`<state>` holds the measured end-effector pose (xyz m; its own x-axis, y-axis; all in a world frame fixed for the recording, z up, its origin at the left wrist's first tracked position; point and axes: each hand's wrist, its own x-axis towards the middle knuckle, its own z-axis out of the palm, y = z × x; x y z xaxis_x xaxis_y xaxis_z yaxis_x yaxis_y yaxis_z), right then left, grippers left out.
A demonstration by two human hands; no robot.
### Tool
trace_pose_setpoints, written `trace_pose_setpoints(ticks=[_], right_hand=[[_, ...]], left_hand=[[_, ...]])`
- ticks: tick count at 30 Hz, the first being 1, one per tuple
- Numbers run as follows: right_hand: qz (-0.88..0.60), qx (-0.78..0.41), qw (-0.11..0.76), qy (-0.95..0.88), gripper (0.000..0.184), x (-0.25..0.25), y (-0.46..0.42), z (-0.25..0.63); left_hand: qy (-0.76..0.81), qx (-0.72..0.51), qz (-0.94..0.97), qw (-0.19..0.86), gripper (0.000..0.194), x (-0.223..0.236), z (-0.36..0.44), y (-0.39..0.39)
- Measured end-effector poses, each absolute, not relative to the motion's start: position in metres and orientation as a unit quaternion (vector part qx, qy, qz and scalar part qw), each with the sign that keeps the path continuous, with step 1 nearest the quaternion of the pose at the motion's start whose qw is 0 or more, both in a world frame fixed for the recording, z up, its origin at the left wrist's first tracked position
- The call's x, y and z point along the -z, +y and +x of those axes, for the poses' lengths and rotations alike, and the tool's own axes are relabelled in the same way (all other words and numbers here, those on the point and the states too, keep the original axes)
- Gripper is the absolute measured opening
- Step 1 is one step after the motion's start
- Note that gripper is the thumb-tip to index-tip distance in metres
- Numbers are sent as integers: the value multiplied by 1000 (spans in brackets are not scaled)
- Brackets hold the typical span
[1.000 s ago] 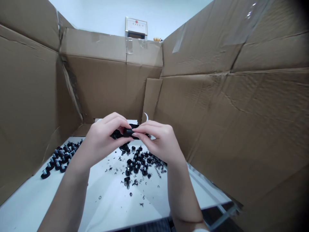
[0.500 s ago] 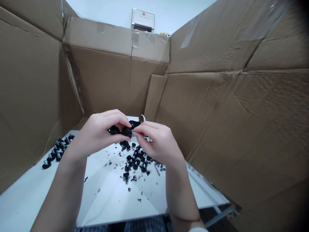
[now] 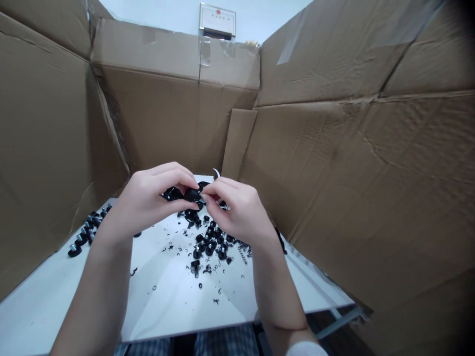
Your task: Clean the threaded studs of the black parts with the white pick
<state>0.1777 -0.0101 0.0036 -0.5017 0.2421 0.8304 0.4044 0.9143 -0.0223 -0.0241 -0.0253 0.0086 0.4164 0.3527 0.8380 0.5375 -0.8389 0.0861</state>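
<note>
Over the middle of the white table [image 3: 178, 306], my left hand [image 3: 158, 198] pinches a black round part [image 3: 192, 194] between thumb and fingers. My right hand [image 3: 232, 205] meets it from the right, thumb and forefinger pressed together at the part's edge. Something small and pale seems to show at those fingertips, too small to name. Below the hands lies a pile of black round-headed screws [image 3: 211, 245] with metal stems. Black shavings and little rings [image 3: 200, 285] are scattered around it.
More black-based screws [image 3: 79, 241] stand stems-up in rows along the left side, partly behind my left forearm. Other black pieces [image 3: 172, 194] lie behind my hands. Tall cardboard walls [image 3: 166, 123] enclose the table at the back and both sides.
The view has tilted slightly, so the walls sit a little higher. Both hands stay together at the black part, which looks slightly turned. The right fingertips have shifted a little against it.
</note>
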Motion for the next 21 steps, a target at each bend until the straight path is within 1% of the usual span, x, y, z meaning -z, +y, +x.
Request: trace_pose_setpoints(ticks=[6,8,11,13,15,17,21], right_hand=[[-193,5,466,-863,14,-4,-4,179],[-198,-41,468,-860,13,-5,-2,179],[-207,-187,457,-844,11,-7,0,179],[-203,-301,443,-820,14,-9,1,180],[-191,-374,434,-797,18,-10,1,182],[-178,-407,432,-785,17,-11,-2,183],[-185,-422,434,-774,16,-14,-8,185]], left_hand=[[-250,466,-838,133,12,-8,-23,-26],[-242,464,-841,139,9,-8,-21,-28],[-226,464,-845,142,9,-8,-19,-32],[-224,468,-843,141,8,-9,-18,-34],[-230,470,-840,144,7,-10,-17,-35],[-234,470,-837,153,8,-10,-17,-34],[-237,474,-831,170,8,-10,-18,-33]])
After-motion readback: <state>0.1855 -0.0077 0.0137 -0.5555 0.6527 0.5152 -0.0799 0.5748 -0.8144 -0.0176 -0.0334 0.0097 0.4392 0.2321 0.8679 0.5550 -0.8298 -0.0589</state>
